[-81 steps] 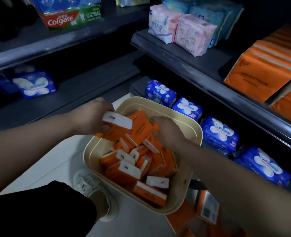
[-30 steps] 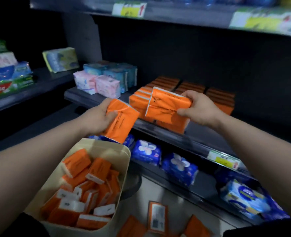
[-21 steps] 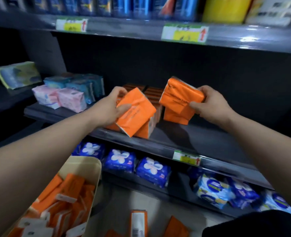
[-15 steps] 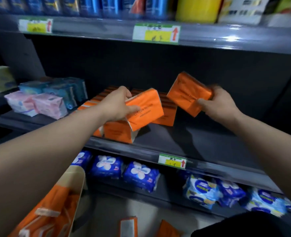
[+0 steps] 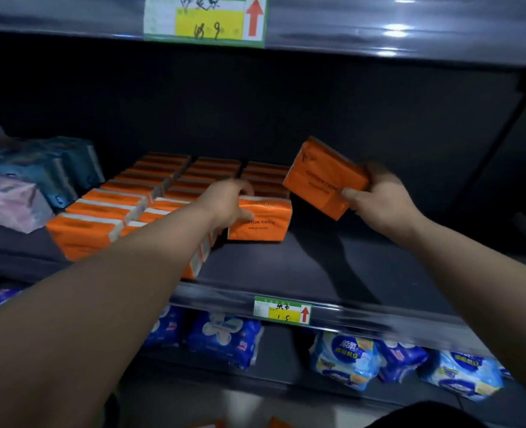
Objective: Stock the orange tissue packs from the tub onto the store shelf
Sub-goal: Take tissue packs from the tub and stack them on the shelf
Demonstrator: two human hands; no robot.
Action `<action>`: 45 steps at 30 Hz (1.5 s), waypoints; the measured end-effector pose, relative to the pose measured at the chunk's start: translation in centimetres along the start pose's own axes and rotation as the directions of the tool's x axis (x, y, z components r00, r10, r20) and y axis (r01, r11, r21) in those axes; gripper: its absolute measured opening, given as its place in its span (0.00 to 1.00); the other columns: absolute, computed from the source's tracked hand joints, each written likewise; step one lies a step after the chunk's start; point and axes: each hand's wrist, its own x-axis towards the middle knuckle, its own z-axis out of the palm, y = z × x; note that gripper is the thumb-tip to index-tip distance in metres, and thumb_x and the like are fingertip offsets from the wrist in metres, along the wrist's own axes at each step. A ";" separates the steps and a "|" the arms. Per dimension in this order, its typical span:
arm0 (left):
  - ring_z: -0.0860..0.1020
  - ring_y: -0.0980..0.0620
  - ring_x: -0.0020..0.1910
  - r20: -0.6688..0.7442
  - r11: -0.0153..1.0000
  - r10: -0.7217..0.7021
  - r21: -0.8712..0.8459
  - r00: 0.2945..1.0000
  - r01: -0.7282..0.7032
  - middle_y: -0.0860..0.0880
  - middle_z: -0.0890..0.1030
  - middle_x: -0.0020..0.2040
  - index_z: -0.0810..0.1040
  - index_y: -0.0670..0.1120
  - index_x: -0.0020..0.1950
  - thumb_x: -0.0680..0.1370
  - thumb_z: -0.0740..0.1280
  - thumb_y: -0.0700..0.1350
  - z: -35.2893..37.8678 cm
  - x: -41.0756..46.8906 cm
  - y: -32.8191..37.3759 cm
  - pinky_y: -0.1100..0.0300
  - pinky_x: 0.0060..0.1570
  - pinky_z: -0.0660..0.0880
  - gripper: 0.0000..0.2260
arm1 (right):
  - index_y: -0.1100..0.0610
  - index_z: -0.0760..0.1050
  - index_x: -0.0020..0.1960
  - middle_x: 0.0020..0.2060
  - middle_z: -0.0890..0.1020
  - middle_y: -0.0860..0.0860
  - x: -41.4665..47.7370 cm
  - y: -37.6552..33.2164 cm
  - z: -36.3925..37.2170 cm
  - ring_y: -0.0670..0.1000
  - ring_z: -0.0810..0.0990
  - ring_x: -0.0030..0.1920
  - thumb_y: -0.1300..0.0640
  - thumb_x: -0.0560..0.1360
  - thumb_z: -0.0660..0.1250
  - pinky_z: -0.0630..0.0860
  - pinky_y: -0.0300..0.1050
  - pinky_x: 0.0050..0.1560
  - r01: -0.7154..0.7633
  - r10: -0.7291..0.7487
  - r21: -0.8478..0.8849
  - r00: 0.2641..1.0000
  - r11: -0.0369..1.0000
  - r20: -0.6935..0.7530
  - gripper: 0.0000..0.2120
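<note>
Bare shelf board (image 5: 348,267) is lying open on the right, near lip to far wall. Orange pack rows (image 5: 132,196) are blocking the left, a standing pack (image 5: 260,225) fronting them; a tilted pack (image 5: 320,180) is hanging over the open stretch, the upper shelf (image 5: 379,23) capping headroom.

A green-bordered price label (image 5: 204,20) with a yellow field and a red up-arrow is sitting on the glossy upper rail (image 5: 410,29), which is catching spots of light; a smaller label (image 5: 281,310) of the same kind is sitting lower down, right of centre; a dark back panel (image 5: 255,103) is filling the space between them; at the far left a pink soft pack (image 5: 8,202) is lying just in front of a cluster of teal packs (image 5: 54,168); on the bottom tier (image 5: 286,375) dark blue packs (image 5: 224,341) with white flower prints are lying at left and centre; lighter blue packs (image 5: 345,359) with yellow panels are lying to their right, blurred; a pale floor (image 5: 255,403) is showing below.
</note>
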 end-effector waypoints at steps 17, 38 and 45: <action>0.75 0.41 0.58 -0.081 0.977 -0.021 0.212 0.996 0.038 0.40 0.74 0.60 0.72 0.43 0.63 0.71 0.73 0.47 1.8 2.4 -0.4 0.51 0.55 0.73 0.23 | 0.53 0.71 0.59 0.45 0.78 0.52 0.6 2.3 1.5 0.53 0.79 0.43 0.59 0.71 0.68 0.77 0.47 0.45 -0.009 0.008 0.025 0.999 1.000 0.040 0.18; 0.79 0.45 0.55 -0.271 0.991 0.064 0.133 0.960 -0.029 0.46 0.82 0.55 0.80 0.47 0.56 0.74 0.68 0.48 -2.4 -3.6 -6.2 0.55 0.54 0.74 0.12 | 0.49 0.62 0.56 0.48 0.79 0.48 -2.3 -0.4 10.3 0.52 0.80 0.48 0.54 0.69 0.72 0.79 0.53 0.49 0.046 -0.010 -0.133 0.967 0.990 0.254 0.23; 0.79 0.47 0.55 -0.286 0.992 0.077 0.118 0.955 -0.045 0.48 0.82 0.54 0.80 0.49 0.54 0.73 0.67 0.49 -2.0 -4.0 -7.2 0.51 0.54 0.76 0.11 | 0.48 0.62 0.55 0.53 0.74 0.52 -2.3 0.4 11.6 0.53 0.79 0.49 0.55 0.68 0.73 0.78 0.55 0.52 -0.008 0.028 -0.143 0.990 0.990 0.140 0.24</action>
